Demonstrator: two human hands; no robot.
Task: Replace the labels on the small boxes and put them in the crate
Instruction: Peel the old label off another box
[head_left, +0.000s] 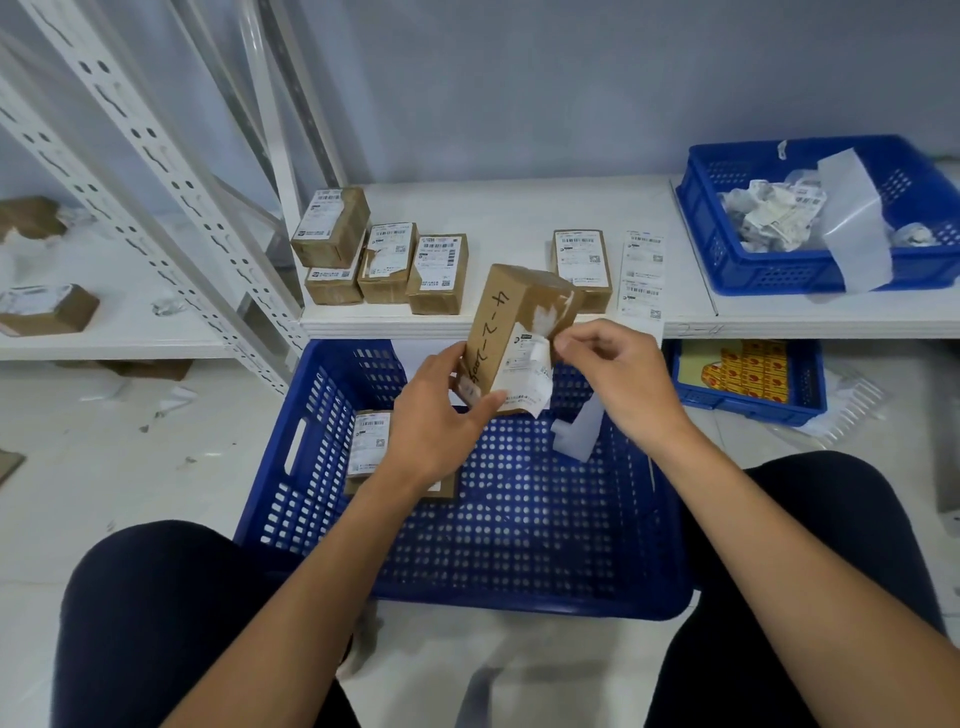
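My left hand (436, 421) grips the brown cardboard box (511, 332) upright; my right hand's (618, 374) fingertips pinch its half-peeled white paper label (530, 371) above the blue perforated plastic crate (519, 530).

Light: even and diffuse, from above, with a cool blue-grey cast on the far wall (519, 78). Brightness is moderate. The white shelf (509, 208) and pale floor (104, 467) are close to washed out.

Shadows: soft. There is a dim band under the shelf's near lip.

The dark trousers (156, 623), near, hold almost no detail.

Wide-angle distortion: the shelf uprights (156, 171) at left lean and bow, and the shelf edge curves.

Focus: the left margin is soft and smeared. The right hand (618, 374) is slightly blurred at the fingers. Print on the label (535, 364) of the small box (498, 322) is unreadable.
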